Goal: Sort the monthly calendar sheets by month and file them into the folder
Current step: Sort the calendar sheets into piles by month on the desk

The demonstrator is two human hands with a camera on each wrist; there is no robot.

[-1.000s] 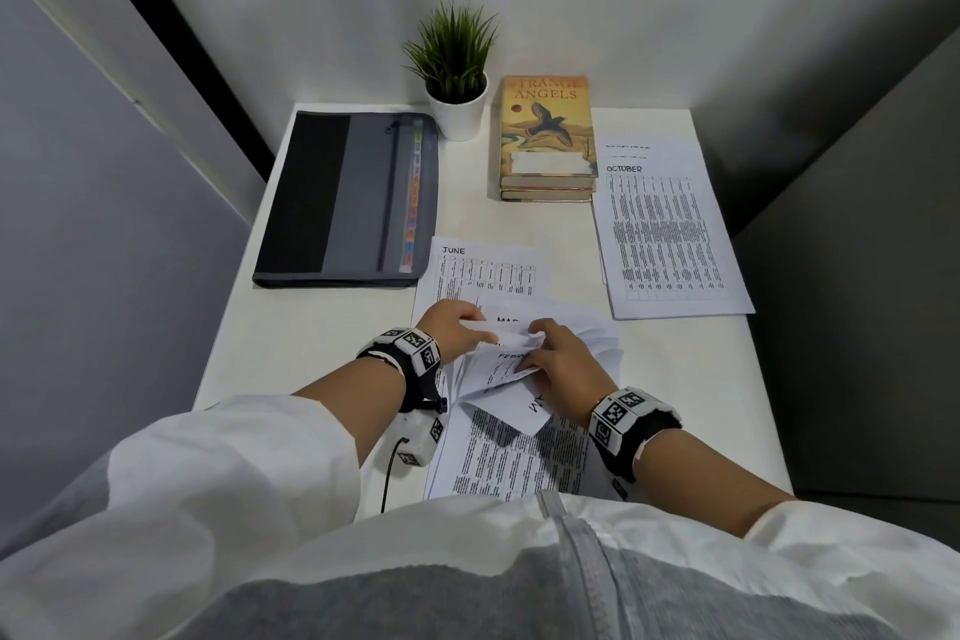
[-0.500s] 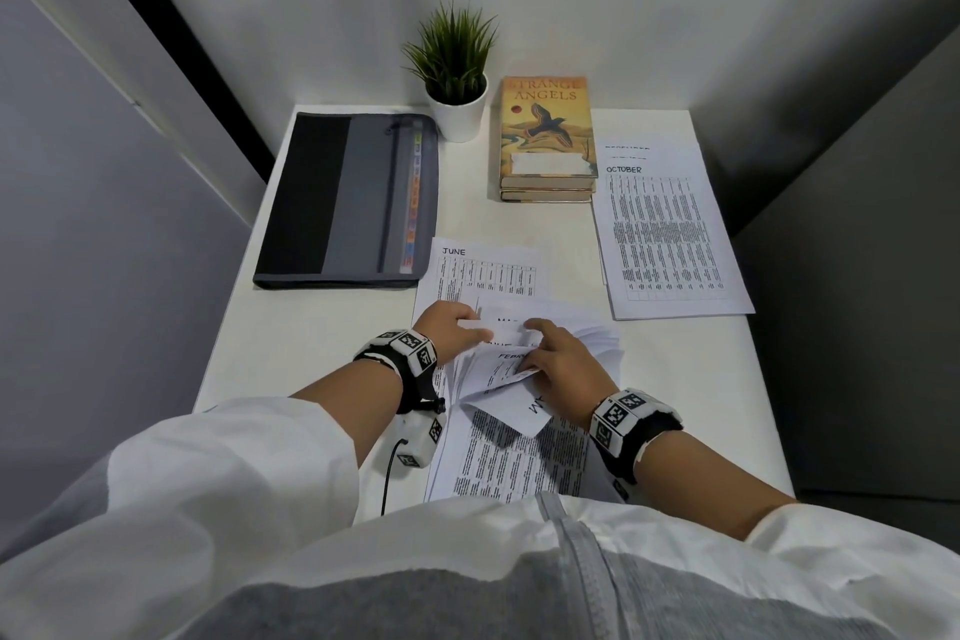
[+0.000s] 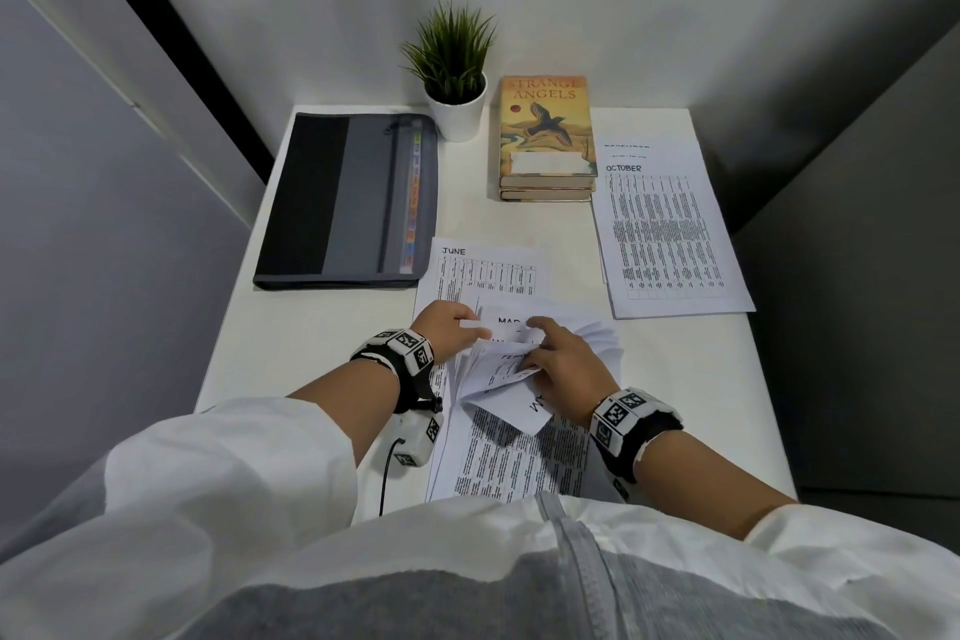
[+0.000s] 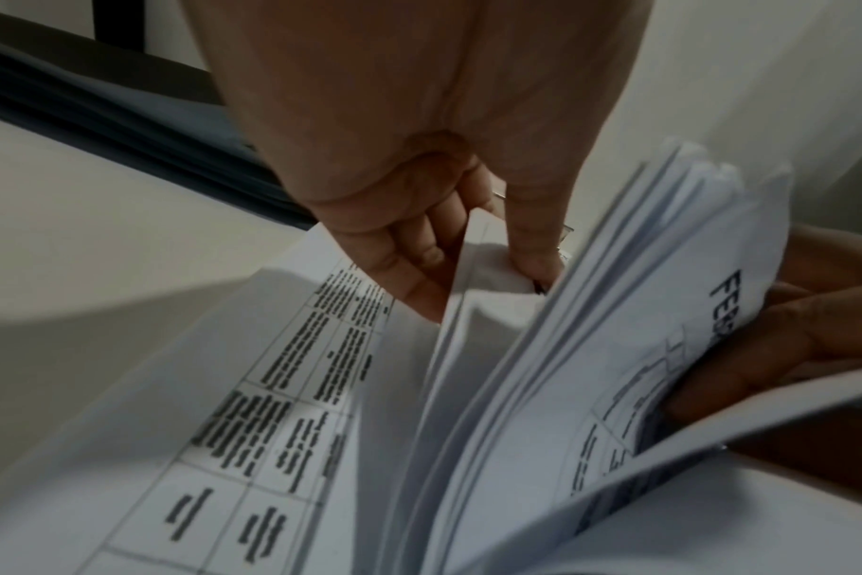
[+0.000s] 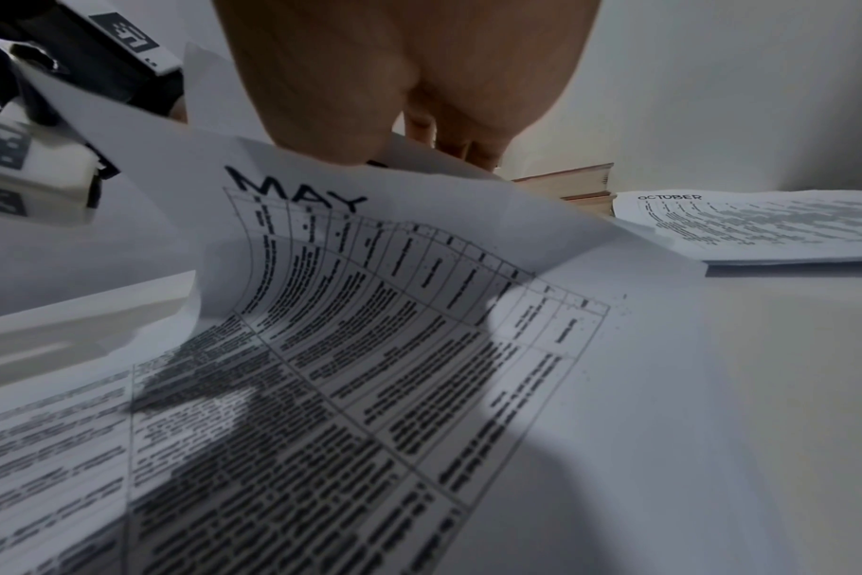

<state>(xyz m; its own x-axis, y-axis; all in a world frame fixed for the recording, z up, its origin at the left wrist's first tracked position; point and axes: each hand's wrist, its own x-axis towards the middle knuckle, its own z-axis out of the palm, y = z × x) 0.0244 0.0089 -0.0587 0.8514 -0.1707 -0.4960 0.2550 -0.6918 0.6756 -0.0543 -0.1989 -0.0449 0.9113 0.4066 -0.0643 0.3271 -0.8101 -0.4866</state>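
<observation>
A fanned stack of calendar sheets (image 3: 519,452) lies at the table's near edge. My left hand (image 3: 447,322) pinches the top corner of some sheets (image 4: 488,272) between thumb and fingers. My right hand (image 3: 561,364) holds other sheets bent back, the FEBRUARY sheet (image 4: 714,350) and the curled MAY sheet (image 5: 350,272) among them. A JUNE sheet (image 3: 488,270) lies flat just beyond the hands. The OCTOBER pile (image 3: 665,234) sits at the right. The grey folder (image 3: 348,203) lies shut at the back left, coloured tabs showing.
A potted plant (image 3: 454,68) and two stacked books (image 3: 545,135) stand at the back against the wall. Bare table shows between the folder and my left arm. The table's edges drop off on the left and right.
The hands have barely moved; the right fingers shifted slightly over the fanned corners, and the sheets between the hands lie a little differently.
</observation>
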